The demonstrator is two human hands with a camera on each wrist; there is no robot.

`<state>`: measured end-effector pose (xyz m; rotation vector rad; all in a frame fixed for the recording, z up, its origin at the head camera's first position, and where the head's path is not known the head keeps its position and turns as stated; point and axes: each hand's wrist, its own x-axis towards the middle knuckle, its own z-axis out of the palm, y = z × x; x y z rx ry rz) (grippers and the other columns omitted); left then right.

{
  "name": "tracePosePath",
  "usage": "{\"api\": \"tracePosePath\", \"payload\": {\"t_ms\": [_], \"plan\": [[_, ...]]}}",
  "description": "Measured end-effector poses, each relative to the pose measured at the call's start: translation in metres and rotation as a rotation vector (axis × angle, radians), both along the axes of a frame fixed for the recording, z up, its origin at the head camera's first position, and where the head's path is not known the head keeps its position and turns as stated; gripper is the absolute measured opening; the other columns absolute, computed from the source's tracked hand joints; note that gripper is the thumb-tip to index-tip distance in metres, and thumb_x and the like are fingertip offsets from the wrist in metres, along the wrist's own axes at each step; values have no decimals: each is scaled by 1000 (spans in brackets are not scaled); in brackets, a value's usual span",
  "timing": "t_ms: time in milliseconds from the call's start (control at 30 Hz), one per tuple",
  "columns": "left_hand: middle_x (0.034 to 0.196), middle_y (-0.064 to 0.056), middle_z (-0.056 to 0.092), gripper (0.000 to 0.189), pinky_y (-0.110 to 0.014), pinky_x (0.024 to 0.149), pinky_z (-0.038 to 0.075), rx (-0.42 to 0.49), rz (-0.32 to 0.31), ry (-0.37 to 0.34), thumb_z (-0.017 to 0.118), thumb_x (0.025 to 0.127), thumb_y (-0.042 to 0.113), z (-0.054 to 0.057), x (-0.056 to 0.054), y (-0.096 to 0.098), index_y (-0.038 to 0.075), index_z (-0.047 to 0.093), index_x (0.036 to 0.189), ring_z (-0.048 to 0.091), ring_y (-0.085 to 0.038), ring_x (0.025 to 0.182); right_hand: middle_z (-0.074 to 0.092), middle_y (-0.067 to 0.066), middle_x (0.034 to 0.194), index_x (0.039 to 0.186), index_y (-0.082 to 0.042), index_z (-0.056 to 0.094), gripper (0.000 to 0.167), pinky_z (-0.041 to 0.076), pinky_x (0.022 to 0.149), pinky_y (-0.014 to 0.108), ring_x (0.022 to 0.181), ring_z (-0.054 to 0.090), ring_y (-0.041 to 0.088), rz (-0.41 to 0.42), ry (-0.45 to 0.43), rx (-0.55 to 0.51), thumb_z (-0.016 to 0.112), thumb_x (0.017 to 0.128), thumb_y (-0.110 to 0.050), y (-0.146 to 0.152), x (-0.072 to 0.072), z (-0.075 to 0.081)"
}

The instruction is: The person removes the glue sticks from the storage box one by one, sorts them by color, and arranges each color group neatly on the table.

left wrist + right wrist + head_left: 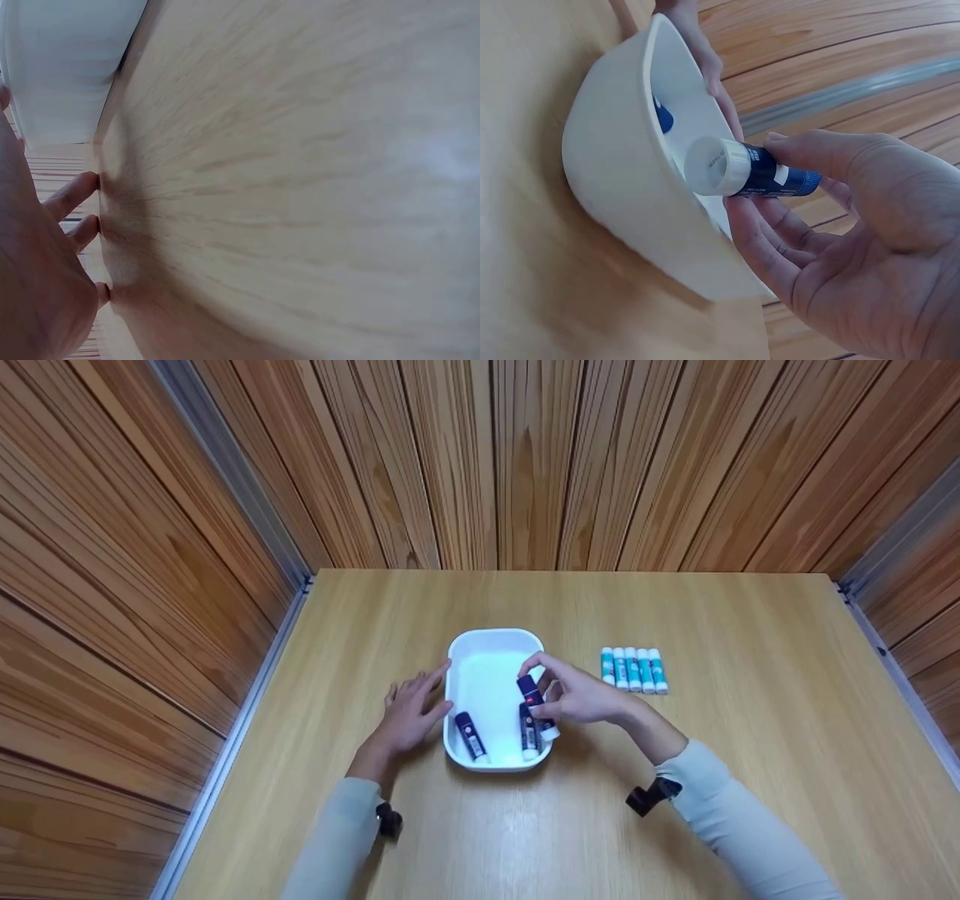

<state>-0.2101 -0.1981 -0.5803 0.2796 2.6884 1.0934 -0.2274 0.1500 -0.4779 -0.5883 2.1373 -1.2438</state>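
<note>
A white plastic tray stands on the table. At its right side my right hand pinches a dark blue glue stick between thumb and fingers, the white end tilted toward me. Two similar sticks show inside the tray: a slanted glue stick at the near left, and another glue stick at the near right, partly covered by the held one. My left hand touches the tray's left wall with straight index finger and thumb. Its other fingertips rest on the table in the left wrist view.
Several teal-and-white glue sticks lie side by side in a row on the wooden table, right of the tray. Wooden plank walls rise behind and at the sides, with a metal rail along the table's left edge.
</note>
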Motion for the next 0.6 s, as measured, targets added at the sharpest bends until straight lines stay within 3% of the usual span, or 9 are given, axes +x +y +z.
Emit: {"api": "tracePosePath", "payload": {"t_ms": [200, 600], "plan": [[189, 7, 30, 73, -74, 140, -10, -6, 1, -2, 53, 114, 60, 1, -1, 0, 59, 15, 176, 13, -42, 180, 60, 23, 136, 154, -15, 48, 55, 60, 88, 38, 109, 67, 29, -51, -1, 14, 76, 107, -14, 22, -1, 2], [189, 6, 30, 74, -75, 140, -9, -13, 4, -7, 54, 113, 60, 0, -1, 1, 56, 17, 177, 13, -42, 179, 61, 25, 137, 152, -12, 49, 53, 60, 88, 35, 113, 66, 32, -115, 88, 75, 76, 106, -10, 64, 8, -5]]}}
